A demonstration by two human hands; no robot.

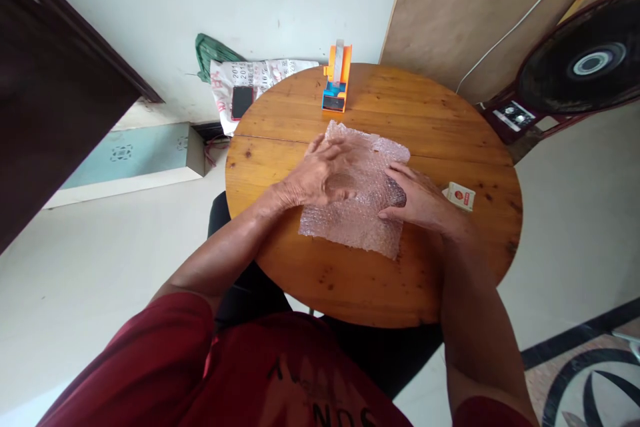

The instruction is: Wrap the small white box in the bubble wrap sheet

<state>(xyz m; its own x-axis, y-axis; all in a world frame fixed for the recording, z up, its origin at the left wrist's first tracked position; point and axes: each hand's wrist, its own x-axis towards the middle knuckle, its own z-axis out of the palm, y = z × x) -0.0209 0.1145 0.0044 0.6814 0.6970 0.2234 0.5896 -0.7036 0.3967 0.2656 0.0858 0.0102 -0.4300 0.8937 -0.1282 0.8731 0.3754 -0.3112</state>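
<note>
A pinkish, see-through sheet of bubble wrap (357, 233) lies on the round wooden table (350, 283). My left hand (327, 173) rests on its left part, fingers stretched out over the bubbles. At the right edge of the sheet, my right hand (413, 197) touches it with thumb and fingers apart. Neither hand grips the wrap. Whether anything lies beneath the sheet I cannot tell.
An orange and blue tape dispenser (337, 80) stands at the table's far edge. A small white box (460, 196) lies to the right. Beyond the table's left are a phone (243, 103) and a printed sack (280, 70). A large fan (590, 63) stands at the right.
</note>
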